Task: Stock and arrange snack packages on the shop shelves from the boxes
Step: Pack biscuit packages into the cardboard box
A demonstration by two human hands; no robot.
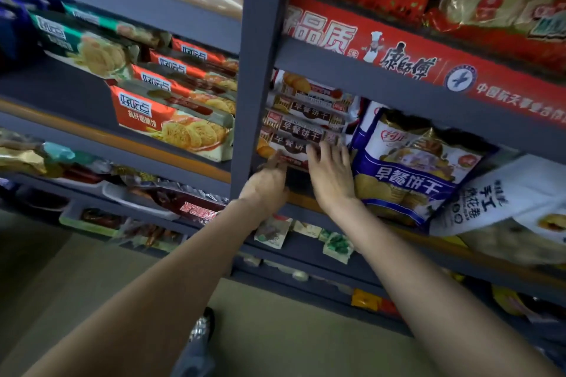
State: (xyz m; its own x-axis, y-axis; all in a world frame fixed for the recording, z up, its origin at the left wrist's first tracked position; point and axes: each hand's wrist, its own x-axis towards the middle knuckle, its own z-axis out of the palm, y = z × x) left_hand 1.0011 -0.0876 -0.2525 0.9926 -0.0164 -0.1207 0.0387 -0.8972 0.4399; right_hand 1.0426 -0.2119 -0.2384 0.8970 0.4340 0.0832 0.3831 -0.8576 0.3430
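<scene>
Biscuit packs [301,128], brown-white, stacked, left grip [266,184] pinching lowest, right grip [332,176] flat on it

Left hand [266,185]: fingertips blurred, grip on the lowest biscuit pack [295,152] was unreadable. Pack's lower edge hidden behind both hands. Right hand [330,174]: fingertips covered the pack's right end.

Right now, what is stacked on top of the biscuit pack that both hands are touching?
Several more brown breakfast biscuit packs lie stacked above the bottom pack, reaching up toward the shelf above. What lies behind the stack is hidden.
</scene>
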